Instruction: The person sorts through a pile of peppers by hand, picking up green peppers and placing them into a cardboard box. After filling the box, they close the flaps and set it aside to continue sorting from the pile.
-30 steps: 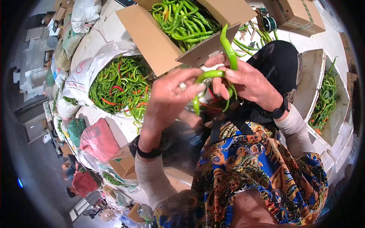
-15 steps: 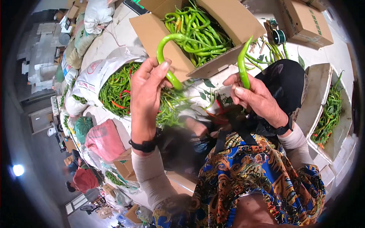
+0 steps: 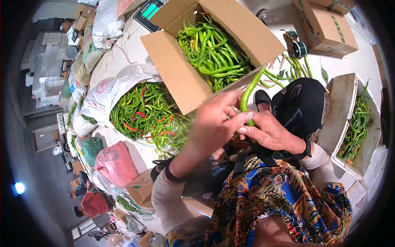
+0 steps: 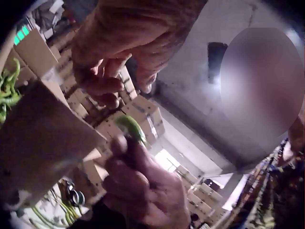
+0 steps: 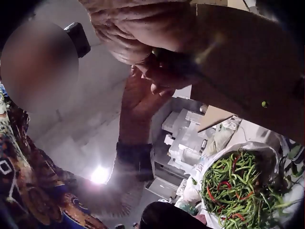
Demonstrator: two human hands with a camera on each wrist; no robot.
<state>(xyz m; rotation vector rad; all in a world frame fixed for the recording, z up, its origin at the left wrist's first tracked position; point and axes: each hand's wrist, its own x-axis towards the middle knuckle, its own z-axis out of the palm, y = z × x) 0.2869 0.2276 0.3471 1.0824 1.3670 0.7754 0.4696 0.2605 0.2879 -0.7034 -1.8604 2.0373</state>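
A long green chili pepper [image 3: 247,95] points up from my right hand [image 3: 271,131], whose thumb and fingers pinch its lower end. My left hand [image 3: 212,127], blurred, overlaps the pepper in the head view. From the left wrist, that hand's fingers [image 4: 112,86] hang loosely bent with nothing between them, apart from the pepper tip [image 4: 131,128]. Just beyond the hands stands an open cardboard box [image 3: 166,61] holding many green peppers [image 3: 210,53]. The right wrist view mostly hides the pepper behind the right hand [image 5: 143,28].
Left of the box, a white sack [image 3: 98,99] spills green and red peppers [image 3: 144,109]. A foam box [image 3: 337,127] with leafy peppers stands at the right. Loose peppers [image 3: 296,68] lie near a green tape roll [image 3: 299,49]. A scale [image 3: 148,14] sits behind the box.
The curved pepper that my left hand held over the box is no longer in it. That hand has come back right, beside the right hand, which keeps its pepper.
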